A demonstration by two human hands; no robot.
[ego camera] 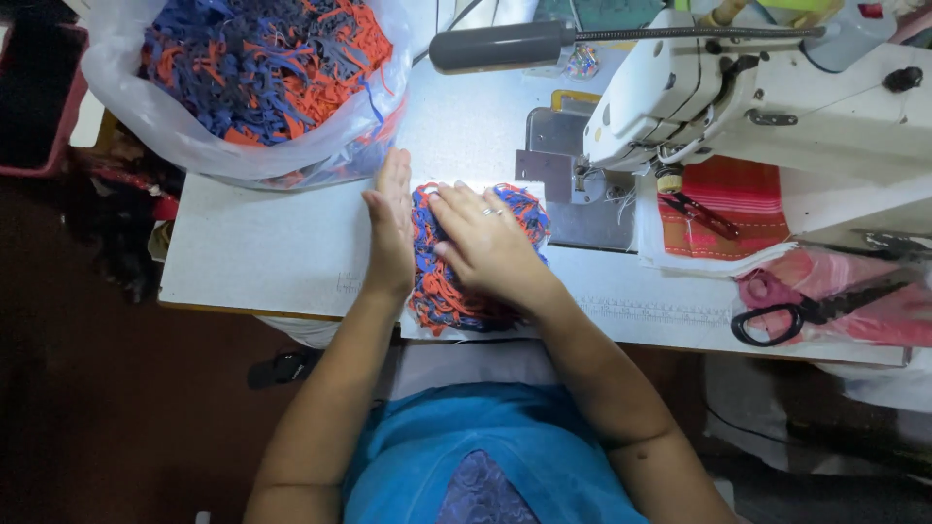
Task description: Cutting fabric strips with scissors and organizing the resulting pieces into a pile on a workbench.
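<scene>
The left hand (390, 225) stands on edge with straight, closed fingers, pressed against the left side of a pile of fabric scraps (456, 281), while the right hand (482, 240) lies flat and open on top of it, gripping nothing. The pile is a tangled, flattened mound of orange and blue strips, resting on the white desk (262, 252) near its front edge, just left of the sewing machine (738, 97).

Both bare forearms reach up from the lower edge of the view, converging toward the middle. The left hand (390, 228) stands on its edge, fingers straight and pressed together, pointing to 12 o'clock, thumb side up. The right hand (482, 238) lies palm down just beside it, fingers slightly spread and pointing toward 11 o'clock, a ring on one finger. Its wrist bends back toward 5 o'clock. Neither hand is closed.
</scene>
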